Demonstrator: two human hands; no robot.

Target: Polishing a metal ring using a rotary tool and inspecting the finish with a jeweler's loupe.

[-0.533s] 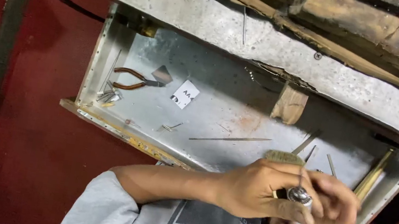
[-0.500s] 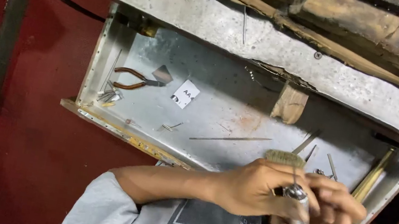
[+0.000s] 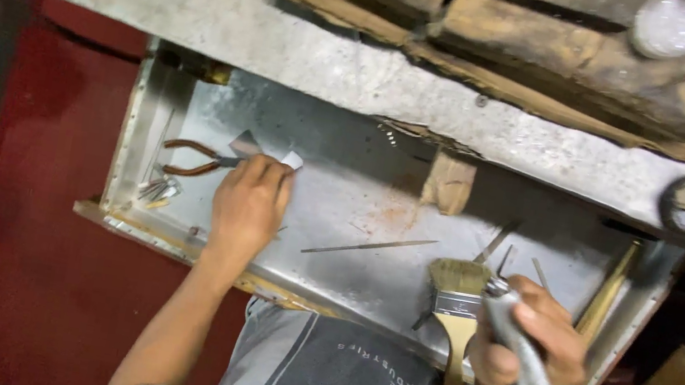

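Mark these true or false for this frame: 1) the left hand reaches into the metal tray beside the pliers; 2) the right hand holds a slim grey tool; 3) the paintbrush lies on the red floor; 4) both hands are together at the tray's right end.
1) True: the left hand is in the metal tray, its fingers at a small white piece, right beside the pliers.
2) True: the right hand grips a slim grey tool.
3) False: the paintbrush lies in the tray, next to the right hand.
4) False: the hands are apart, left hand near the tray's left end, right hand at its right end.
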